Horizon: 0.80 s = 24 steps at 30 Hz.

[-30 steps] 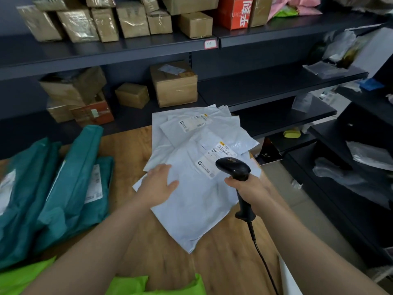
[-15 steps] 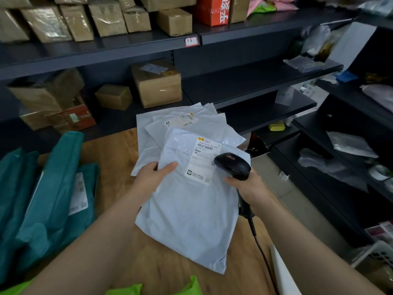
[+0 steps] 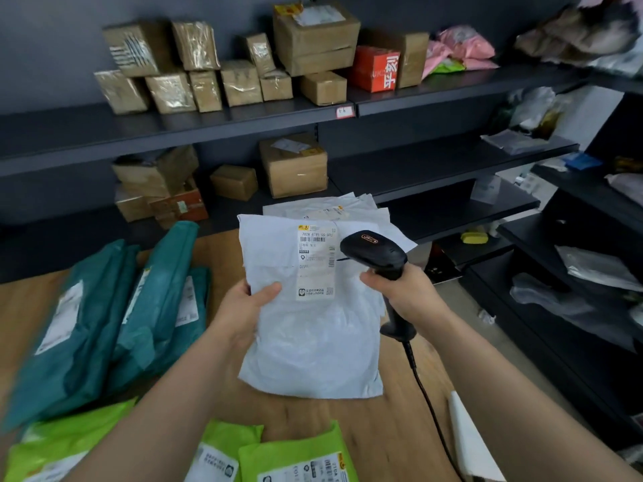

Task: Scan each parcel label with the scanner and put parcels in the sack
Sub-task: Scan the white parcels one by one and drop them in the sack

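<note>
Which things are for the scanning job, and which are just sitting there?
Job: white parcel in left hand; scanner in right hand; teal parcels and green parcels on the table.
Lying about: cardboard boxes, red box and pink bags on the shelves.

One black corded handheld scanner (image 3: 374,250) is showing at 3 o'clock, one white plastic mailer (image 3: 309,342) at centre, three lime-green plastic mailers (image 3: 295,460) are lying at 6, at least three teal plastic mailers (image 3: 69,342) at 9.
</note>
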Motion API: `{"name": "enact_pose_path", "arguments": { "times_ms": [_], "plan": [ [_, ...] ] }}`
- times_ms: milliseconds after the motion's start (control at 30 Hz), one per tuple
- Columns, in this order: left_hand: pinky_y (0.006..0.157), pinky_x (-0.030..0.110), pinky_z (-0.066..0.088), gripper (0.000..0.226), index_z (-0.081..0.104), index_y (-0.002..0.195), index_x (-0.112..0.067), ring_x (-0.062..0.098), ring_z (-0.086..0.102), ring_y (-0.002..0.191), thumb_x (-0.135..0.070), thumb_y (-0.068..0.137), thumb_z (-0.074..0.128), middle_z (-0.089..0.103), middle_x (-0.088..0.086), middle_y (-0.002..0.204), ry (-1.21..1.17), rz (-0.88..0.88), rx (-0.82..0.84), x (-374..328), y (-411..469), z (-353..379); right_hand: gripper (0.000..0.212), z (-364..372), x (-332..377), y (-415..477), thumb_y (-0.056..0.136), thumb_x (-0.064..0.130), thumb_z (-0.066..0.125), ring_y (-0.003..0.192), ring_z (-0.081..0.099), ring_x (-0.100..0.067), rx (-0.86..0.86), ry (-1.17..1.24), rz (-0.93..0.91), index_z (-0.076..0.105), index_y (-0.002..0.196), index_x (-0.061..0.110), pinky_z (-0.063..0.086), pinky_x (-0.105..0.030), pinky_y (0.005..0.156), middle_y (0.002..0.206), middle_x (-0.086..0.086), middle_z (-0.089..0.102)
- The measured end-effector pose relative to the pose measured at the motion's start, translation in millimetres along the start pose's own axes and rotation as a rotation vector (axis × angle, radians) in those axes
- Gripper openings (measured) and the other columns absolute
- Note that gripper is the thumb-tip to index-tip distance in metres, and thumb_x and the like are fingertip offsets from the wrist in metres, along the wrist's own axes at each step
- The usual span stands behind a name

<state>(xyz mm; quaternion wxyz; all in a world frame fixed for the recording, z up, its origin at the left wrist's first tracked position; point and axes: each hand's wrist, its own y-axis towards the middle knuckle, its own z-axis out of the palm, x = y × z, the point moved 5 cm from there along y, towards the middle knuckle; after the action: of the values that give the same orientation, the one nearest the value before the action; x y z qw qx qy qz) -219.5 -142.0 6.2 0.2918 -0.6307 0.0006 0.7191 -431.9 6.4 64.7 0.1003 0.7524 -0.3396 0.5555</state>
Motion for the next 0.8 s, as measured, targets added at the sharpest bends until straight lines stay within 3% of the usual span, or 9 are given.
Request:
{"name": "enact_pose_path", "arguments": {
  "times_ms": [167,400,600,800],
  "plan": [
    [0.092,0.056,0.051,0.033,0.060,0.120,-0.004,0.037,0.067,0.101,-0.008,0.087,0.066,0.070,0.017,0.111,-0.137,0.013,-0.057,16,-29,-8,0.020,6,24,-28,0.085,0.028,0.072,0.063,0.060,-0.015,0.083,0.028,-0.077,0.068,0.091,0.010,0.054,-0.032,0.067,0.075,-0.003,0.066],
    [0.090,0.054,0.052,0.023,0.064,0.113,-0.007,0.035,0.068,0.098,-0.006,0.089,0.064,0.070,0.017,0.111,-0.188,0.047,-0.107,20,-46,-15,0.016,7,38,-55,0.086,0.025,0.070,0.058,0.057,-0.014,0.129,-0.017,-0.093,0.066,0.084,0.010,0.051,-0.026,0.057,0.068,-0.003,0.063],
    [0.080,0.050,0.057,0.024,0.065,0.111,-0.009,0.033,0.071,0.089,-0.008,0.088,0.067,0.074,0.013,0.101,-0.199,0.031,-0.117,23,-51,-18,0.015,2,43,-62,0.085,0.023,0.070,0.054,0.054,-0.013,0.131,-0.031,-0.100,0.066,0.083,0.008,0.049,-0.023,0.054,0.065,-0.004,0.061],
    [0.086,0.057,0.053,0.028,0.064,0.115,-0.009,0.039,0.068,0.096,-0.008,0.087,0.066,0.072,0.017,0.107,-0.233,0.028,-0.109,25,-53,-16,0.014,-3,40,-64,0.084,0.024,0.070,0.053,0.055,-0.012,0.123,-0.054,-0.094,0.066,0.083,0.010,0.050,-0.024,0.055,0.064,-0.003,0.062]
  ]
}}
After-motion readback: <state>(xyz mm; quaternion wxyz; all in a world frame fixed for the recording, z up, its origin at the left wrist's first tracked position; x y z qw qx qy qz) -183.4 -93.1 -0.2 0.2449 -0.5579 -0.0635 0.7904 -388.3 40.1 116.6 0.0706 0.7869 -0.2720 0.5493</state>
